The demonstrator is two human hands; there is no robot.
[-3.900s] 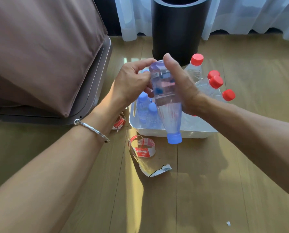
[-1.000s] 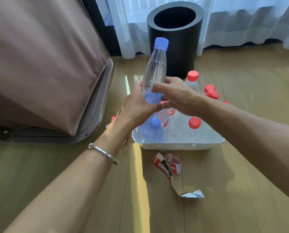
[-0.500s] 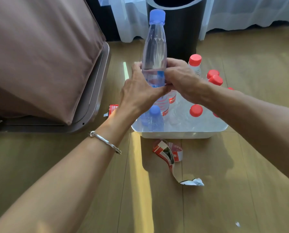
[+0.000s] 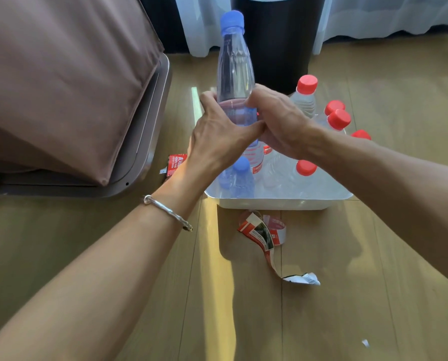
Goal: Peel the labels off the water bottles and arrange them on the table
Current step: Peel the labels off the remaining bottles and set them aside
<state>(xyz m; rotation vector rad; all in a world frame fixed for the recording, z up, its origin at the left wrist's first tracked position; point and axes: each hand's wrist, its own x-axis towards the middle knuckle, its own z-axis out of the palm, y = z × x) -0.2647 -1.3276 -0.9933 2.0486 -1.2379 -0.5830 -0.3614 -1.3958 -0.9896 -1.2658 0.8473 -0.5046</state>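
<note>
While both hands are wrapped round the middle of the blue-capped bottle, we hold it upright, cap up, in the air over the left part of the white tub. Our left hand grips the body from the left, thumb laid across the front. Our right hand curls its fingers onto the tinted label band from the other side. Whether a fingertip already has a loose edge we cannot tell, since the hands cover most of the band.

We judge the step in hand to be starting the peel. To do it well, we would let the left hand alone steady the bottle, firm but not so hard that the thin wall buckles. The right would find the seam with a nail, then pull along the band rather than outward. That way it should come off in one strip, like the peeled labels lying on the wooden floor. Red-capped bottles wait in the tub.
</note>
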